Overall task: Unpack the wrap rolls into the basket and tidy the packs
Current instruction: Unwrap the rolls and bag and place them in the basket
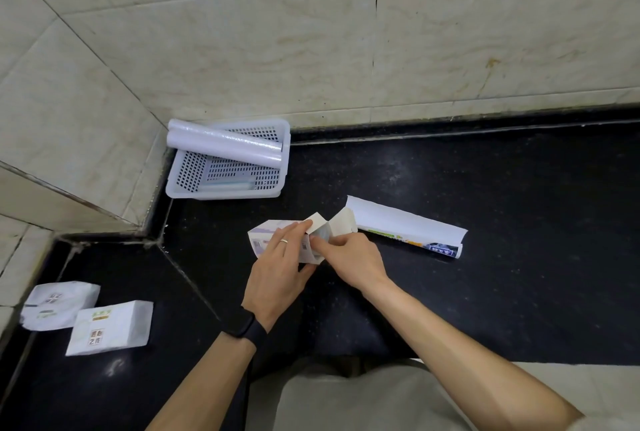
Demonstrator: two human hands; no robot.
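We had the carton (277, 240) in both hands at the centre of the frame, lying on the black table (485, 188) with its long axis running from left to right and its open end turned toward the right. Our left hand (277, 275) lay clenched over the body of the carton and pinned it down; the grip of our right hand (349, 257) was pinched at the open mouth, fingertips on the end flaps (332, 223), which stood up and splayed outward. Whether a roll was already caught between those fingertips we could not tell; something pale showed just inside the mouth.

We judged that the coming pull had to run rightward along the carton's long axis, so the right hand was the nearer one for it, with the left only bracing.

Just beyond the flaps, to the right, lay an opened empty pack (408, 226), long and slanting down toward the right edge; it sat almost in the line of that pull and might get nudged.

The white basket (284, 140) sat in the upper left, tucked into the corner of the tiled wall (346, 32), with two white rolls (225, 145) resting across its rim and another lying low inside. It lay up and left of our hands, well apart.

At lower left two white packets (107, 326) sat near each other, well clear of the work.
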